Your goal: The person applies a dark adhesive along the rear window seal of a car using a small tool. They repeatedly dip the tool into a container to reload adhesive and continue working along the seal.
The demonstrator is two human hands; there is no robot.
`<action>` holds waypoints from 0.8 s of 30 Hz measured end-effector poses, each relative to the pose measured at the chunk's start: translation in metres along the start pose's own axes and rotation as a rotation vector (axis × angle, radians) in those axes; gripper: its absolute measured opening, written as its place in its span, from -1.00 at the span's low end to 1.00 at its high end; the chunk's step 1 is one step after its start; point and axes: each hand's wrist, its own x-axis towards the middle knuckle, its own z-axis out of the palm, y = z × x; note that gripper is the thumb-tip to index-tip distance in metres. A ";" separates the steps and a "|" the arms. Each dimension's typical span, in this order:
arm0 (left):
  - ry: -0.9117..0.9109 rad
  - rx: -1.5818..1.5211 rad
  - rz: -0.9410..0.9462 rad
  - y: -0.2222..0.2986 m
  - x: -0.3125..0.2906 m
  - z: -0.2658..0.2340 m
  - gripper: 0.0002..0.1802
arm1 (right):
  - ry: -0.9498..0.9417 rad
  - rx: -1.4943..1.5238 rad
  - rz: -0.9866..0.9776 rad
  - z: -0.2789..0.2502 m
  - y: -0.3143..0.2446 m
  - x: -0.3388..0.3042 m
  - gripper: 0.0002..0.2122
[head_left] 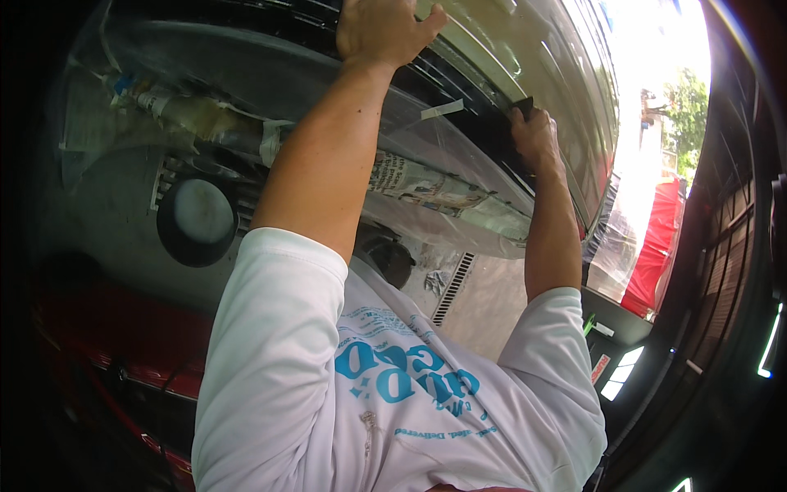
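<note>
Left hand (381, 31) lies flat and open on the shiny car body (525, 57), fingers spread, maybe to hold the person steady. Right hand (534, 135) is closed on a small dark pad (523, 104), pressing it against the car's edge just above the fingers. Below both hands hang clear plastic sheet (426, 135) and taped newspaper (426, 187), likely put there to keep those parts covered. A round black cap (197, 220) sits lower, off to the left.
</note>
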 end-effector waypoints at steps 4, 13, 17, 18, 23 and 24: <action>0.015 -0.013 -0.006 -0.006 0.001 0.008 -0.33 | -0.076 0.136 0.098 -0.017 0.016 -0.018 -0.53; 0.090 0.065 0.042 -0.009 0.001 0.019 -0.34 | -0.092 0.176 -0.040 -0.011 -0.016 0.000 -0.54; 0.047 0.106 0.049 -0.009 -0.002 0.017 -0.34 | -0.029 0.036 -0.044 0.000 0.023 -0.002 -0.55; 0.021 0.104 0.039 -0.009 -0.001 0.017 -0.34 | -0.002 -0.011 -0.054 -0.002 0.035 -0.001 -0.55; 0.107 0.050 0.034 -0.002 0.004 0.006 -0.37 | 0.092 0.010 0.052 -0.013 0.074 -0.019 -0.56; 0.078 0.073 0.016 -0.001 0.003 0.003 -0.37 | 0.145 0.037 0.108 -0.017 0.077 -0.028 -0.56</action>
